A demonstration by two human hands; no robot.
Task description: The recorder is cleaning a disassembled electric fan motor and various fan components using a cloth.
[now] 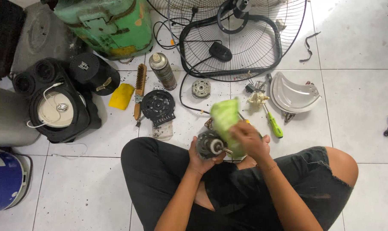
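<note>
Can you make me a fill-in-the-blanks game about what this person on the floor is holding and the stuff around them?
1. The left hand holds a round fan ____.
2. The right hand wipes it with a ____ cloth.
3. The screwdriver on the tiled floor has a ____ handle.
4. The spray can lies beside a wire ____.

Missing words: motor; green; green; brush

green cloth (225,122) motion-blurred; motor (209,145) partly hidden by fingers; blue container (3,179) cut off at left edge
</note>
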